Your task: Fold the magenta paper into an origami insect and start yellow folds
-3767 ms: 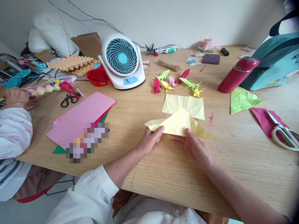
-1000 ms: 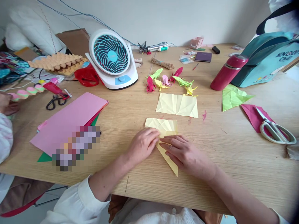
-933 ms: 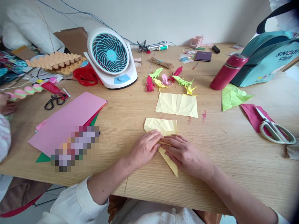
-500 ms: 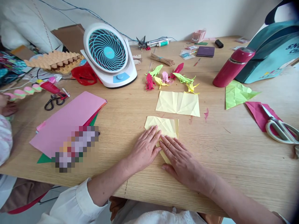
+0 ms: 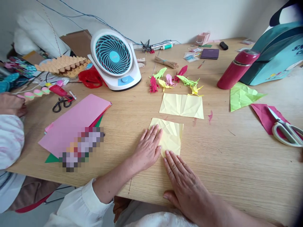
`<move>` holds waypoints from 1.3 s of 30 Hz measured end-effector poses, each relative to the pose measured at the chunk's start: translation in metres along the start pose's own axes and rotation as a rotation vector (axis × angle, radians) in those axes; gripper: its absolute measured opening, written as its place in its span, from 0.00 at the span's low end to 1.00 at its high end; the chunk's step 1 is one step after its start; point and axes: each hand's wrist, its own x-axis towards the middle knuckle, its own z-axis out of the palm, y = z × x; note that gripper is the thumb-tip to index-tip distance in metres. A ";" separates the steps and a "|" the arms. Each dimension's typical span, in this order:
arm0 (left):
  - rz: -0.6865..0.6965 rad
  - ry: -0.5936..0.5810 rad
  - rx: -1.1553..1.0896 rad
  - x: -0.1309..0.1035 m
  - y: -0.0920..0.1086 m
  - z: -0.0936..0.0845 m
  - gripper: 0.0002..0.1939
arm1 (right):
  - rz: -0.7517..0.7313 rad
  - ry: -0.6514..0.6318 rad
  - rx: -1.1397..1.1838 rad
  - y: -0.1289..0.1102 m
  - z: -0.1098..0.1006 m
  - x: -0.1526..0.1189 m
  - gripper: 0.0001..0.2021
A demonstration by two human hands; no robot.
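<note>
A pale yellow sheet of folding paper (image 5: 171, 137), creased and partly folded, lies in front of me. My left hand (image 5: 149, 146) rests flat on its left side, fingers stretched out. My right hand (image 5: 182, 179) lies flat too, its fingertips on the paper's lower edge and the thumb spread away on the table. Just beyond is a second pale yellow sheet (image 5: 182, 105) with crossing crease lines. Behind that sheet sit several small folded paper figures (image 5: 169, 78) in pink, green, yellow and red. The part of the first sheet beneath my hands is hidden.
On the left are a stack of coloured paper (image 5: 78, 119), black-handled scissors (image 5: 62, 103) and a co-worker's hand (image 5: 10, 103). A white fan (image 5: 115, 60) stands behind. Rightward are a red flask (image 5: 238, 69), green paper (image 5: 245, 96) and large scissors (image 5: 286, 130) on red paper.
My right hand has slid down and toward me along the paper, uncovering more of it. The left hand stays on the sheet. The view has shifted slightly, showing more of the co-worker's arm.
</note>
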 end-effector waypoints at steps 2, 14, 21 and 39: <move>-0.005 -0.004 0.007 0.000 0.000 -0.001 0.31 | -0.062 0.020 -0.013 -0.003 -0.002 -0.009 0.40; 0.044 -0.013 -0.058 0.009 0.024 -0.012 0.32 | -0.146 -0.040 -0.004 -0.007 -0.003 -0.045 0.40; 0.402 -0.130 -0.132 0.021 0.043 -0.007 0.32 | -0.162 -0.018 -0.008 -0.005 -0.003 -0.047 0.37; -0.101 0.051 0.005 0.069 -0.020 0.001 0.34 | -0.136 -0.053 0.022 -0.008 -0.008 -0.046 0.39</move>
